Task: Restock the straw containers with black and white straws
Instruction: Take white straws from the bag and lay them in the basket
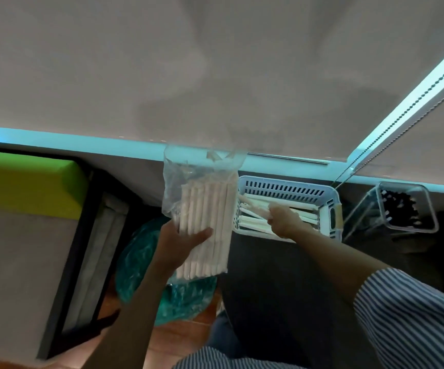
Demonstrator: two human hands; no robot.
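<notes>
Head view. I saw the left hand (186, 243) clamped around a clear plastic bag of white paper-wrapped straws (204, 227), their long axis running away from the person, open end up. The right hand (282, 218) pinched a few white straws (255, 206) inside the white slotted plastic basket (282, 187), where they lay crosswise. A clear container of black straws (402, 206) stood right of the basket.
</notes>
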